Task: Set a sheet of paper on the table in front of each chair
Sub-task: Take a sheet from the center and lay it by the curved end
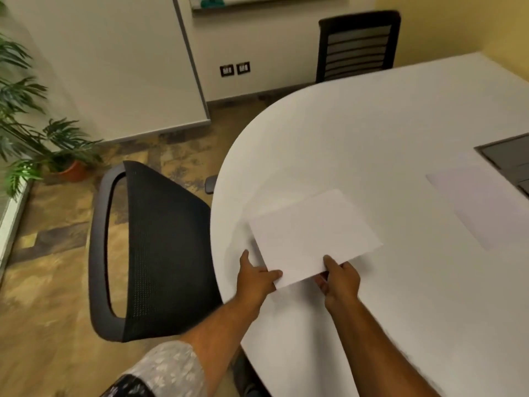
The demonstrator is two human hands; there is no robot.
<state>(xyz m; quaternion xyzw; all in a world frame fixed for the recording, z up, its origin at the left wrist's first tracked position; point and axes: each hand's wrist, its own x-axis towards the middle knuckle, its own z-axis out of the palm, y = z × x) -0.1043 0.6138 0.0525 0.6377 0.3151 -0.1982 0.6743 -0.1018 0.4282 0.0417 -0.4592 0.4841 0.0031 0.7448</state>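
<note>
A white sheet of paper (pixel 312 236) is held low over the rounded end of the white table (pixel 357 133). My left hand (pixel 254 279) pinches its near left corner. My right hand (pixel 339 279) grips its near edge, thumb on top. A black mesh chair (pixel 151 253) stands at the table's left edge, its back toward me, right beside the sheet. A second black chair (pixel 357 44) stands at the far end. Another sheet of paper (pixel 481 207) lies flat on the table to the right.
A dark panel (pixel 509 156) is set into the tabletop at the right edge. A potted plant (pixel 43 133) stands on the floor at the left by the wall. A whiteboard panel (pixel 128 61) leans against the far wall.
</note>
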